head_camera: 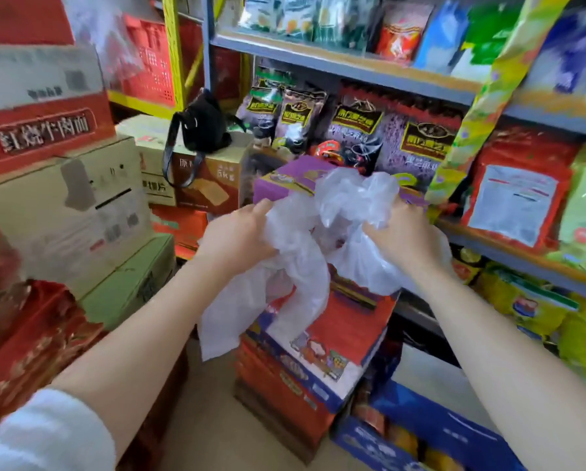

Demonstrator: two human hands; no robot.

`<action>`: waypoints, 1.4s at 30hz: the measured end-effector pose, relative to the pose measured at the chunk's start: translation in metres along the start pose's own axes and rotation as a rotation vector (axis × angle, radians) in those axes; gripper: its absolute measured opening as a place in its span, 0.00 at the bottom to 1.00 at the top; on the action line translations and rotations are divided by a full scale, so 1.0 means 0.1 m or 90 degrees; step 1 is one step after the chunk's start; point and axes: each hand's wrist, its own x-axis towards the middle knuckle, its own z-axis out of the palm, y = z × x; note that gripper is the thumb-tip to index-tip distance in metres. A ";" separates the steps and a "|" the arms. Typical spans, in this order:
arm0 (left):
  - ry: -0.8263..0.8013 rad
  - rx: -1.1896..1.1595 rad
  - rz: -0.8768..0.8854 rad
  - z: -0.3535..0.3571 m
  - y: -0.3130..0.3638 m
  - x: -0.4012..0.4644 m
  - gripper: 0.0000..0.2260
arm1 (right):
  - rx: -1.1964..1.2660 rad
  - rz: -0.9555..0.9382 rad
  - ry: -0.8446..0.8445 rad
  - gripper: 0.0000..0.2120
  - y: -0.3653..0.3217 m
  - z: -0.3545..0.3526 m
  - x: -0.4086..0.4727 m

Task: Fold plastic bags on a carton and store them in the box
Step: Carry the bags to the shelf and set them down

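Note:
A crumpled bunch of clear plastic bags [322, 232] hangs in the air between my hands, above a red and purple printed carton [339, 328] that tops a stack of similar cartons. My left hand [237, 236] grips the left side of the bunch, and a loose tail of plastic droops below it past the carton's near left corner. My right hand [403, 239] clutches the right side, where more plastic bulges under the palm. Behind the bags stands a purple box [281, 185]; its inside is hidden from me.
Metal shelves [352, 68] packed with snack packets fill the right side. Stacked cardboard cartons [67, 212] rise on the left, with a black bag [203, 124] resting on one. A blue crate of goods [430, 433] sits at floor level beside the carton stack.

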 end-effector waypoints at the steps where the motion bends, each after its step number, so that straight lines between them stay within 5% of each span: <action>1: 0.007 -0.002 -0.001 -0.02 0.04 0.20 0.27 | 0.005 -0.001 0.007 0.18 0.05 0.02 0.20; 6: 0.078 0.018 -0.002 -0.11 0.08 1.10 0.32 | 0.045 -0.002 0.025 0.17 0.25 0.23 1.07; 15: 0.116 0.010 0.091 0.34 -0.22 3.20 0.28 | 0.071 0.127 0.055 0.16 0.57 0.86 2.47; 23: -0.004 0.070 0.214 0.81 -0.53 5.21 0.26 | 0.076 0.322 0.139 0.19 0.61 1.18 3.73; 29: 0.263 0.021 0.521 1.63 -0.34 6.29 0.20 | 0.037 0.391 0.237 0.15 0.68 1.44 4.30; 33: 0.112 0.054 0.579 2.49 -0.19 6.50 0.16 | 0.049 0.441 0.229 0.12 0.79 1.63 4.41; 39: -0.181 0.046 0.522 3.36 -0.23 6.53 0.24 | 0.013 0.482 0.135 0.13 0.76 2.08 4.56; 42: -0.378 -0.130 0.484 3.23 -0.35 6.62 0.27 | -0.099 0.435 0.073 0.17 0.67 2.30 4.76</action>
